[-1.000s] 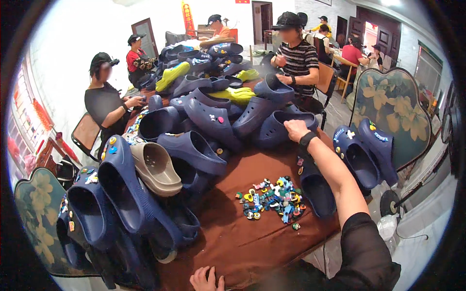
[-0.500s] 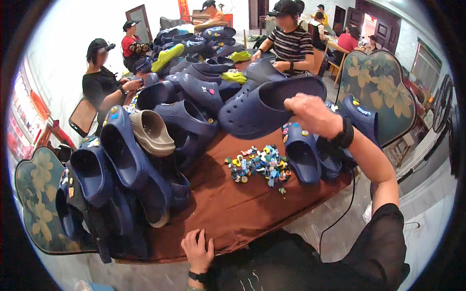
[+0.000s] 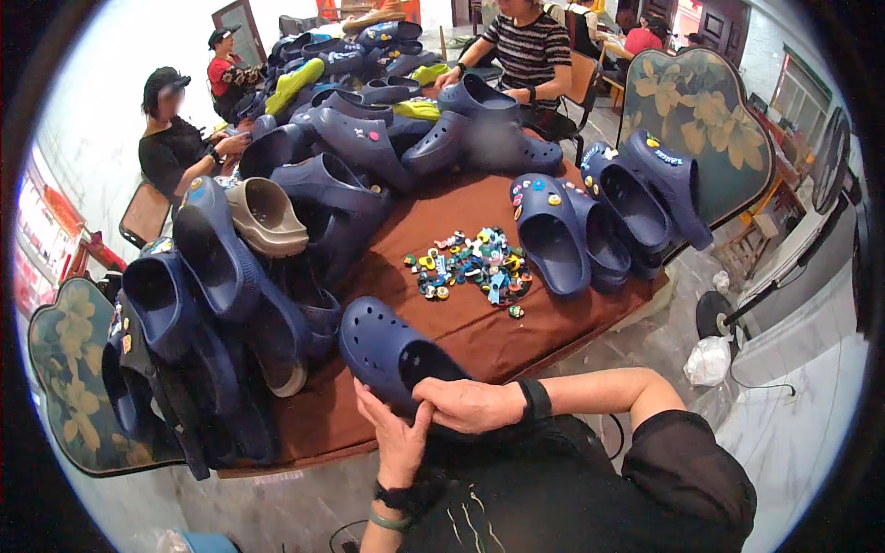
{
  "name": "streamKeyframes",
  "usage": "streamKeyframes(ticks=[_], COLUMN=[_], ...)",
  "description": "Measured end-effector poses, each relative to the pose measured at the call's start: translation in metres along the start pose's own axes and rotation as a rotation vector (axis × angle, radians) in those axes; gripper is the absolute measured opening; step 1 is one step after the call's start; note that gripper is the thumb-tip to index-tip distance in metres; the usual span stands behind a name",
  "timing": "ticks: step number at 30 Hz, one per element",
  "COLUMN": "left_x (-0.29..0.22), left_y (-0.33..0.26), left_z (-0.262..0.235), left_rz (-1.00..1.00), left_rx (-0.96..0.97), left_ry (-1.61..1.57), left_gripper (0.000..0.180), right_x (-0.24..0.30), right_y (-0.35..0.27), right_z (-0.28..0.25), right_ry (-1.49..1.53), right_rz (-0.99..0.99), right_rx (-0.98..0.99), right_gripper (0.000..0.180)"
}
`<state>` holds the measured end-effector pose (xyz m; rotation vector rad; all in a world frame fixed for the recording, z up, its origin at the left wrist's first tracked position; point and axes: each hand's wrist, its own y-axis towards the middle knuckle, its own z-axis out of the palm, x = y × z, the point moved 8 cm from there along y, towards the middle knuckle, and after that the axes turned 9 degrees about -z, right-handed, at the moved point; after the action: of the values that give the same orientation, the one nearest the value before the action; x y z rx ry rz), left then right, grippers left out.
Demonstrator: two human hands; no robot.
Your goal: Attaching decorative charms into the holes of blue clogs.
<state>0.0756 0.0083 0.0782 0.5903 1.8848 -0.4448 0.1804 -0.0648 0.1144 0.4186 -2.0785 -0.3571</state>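
A plain navy clog (image 3: 376, 348) with vent holes is held at the table's near edge, close to my body, its toe pointing away and to the left. My right hand (image 3: 472, 405) grips its near side, with the fingers curled at the opening. Against its lower left side, my left hand (image 3: 398, 442) supports it, thumb close to the right hand's fingers. Beyond the clog lies a heap of small colourful shoe charms (image 3: 475, 265). To the right of that heap, a navy clog studded with charms (image 3: 553, 244) stands beside several similar ones.
Navy clogs (image 3: 217, 249) crowd the table's left side, with a grey-brown clog (image 3: 267, 217) among them. A larger clog pile with lime-green pieces (image 3: 295, 83) fills the far end. People sit around it, one in a striped top (image 3: 530, 55). Brown cloth (image 3: 433, 212) covers the table.
My right hand has brought the navy clog from above the table's far right back toward my body. My left hand has risen from the table edge and taken hold of it too.
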Motion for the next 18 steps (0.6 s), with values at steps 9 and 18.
streamKeyframes(ticks=[9,18], left_x=[0.000,-0.058], left_y=[0.011,-0.025], left_z=[-0.023,-0.022], left_rz=[0.117,0.348], left_rx=[0.185,-0.010], left_ry=[0.196,0.571], left_gripper=[0.074,0.097], right_x=[-0.082,-0.126], right_y=[-0.024,-0.042], right_z=[-0.140,-0.157], right_ry=[-0.816,-0.998], right_rz=[0.124,0.026], right_rx=[-0.018,0.191], right_gripper=[0.032,0.024])
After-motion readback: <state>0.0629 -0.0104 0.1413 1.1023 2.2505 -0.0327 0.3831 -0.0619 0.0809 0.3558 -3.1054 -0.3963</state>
